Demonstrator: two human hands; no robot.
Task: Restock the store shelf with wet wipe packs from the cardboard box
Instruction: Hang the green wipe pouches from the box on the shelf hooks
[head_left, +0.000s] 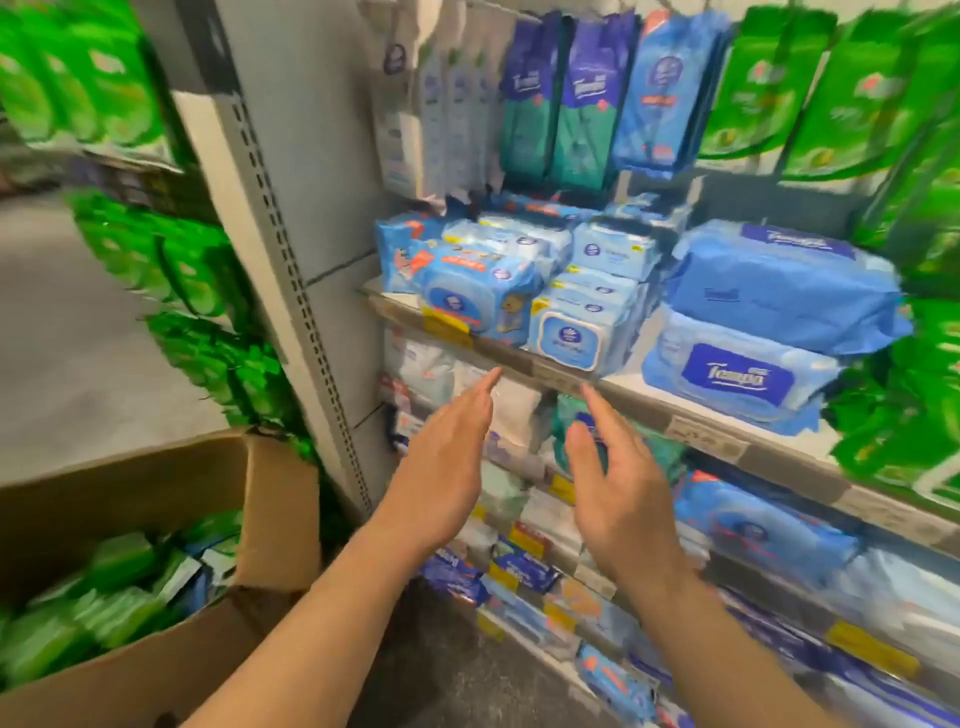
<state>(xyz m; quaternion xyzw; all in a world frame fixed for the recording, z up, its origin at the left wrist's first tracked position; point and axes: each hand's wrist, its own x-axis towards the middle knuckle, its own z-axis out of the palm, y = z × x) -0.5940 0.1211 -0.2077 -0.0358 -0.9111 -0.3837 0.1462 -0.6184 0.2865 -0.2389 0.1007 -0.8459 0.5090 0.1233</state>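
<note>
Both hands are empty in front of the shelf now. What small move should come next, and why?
Probably the left hand should swing down to the cardboard box and take a green pack. Both it and the right hand are open and hold nothing, fingers pointing at the shelf edge, while the box at the lower left holds many packs.

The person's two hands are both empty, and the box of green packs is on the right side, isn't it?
Not quite. Both the left hand and the right hand are empty, but the head view shows the cardboard box of green packs on the left side.
</note>
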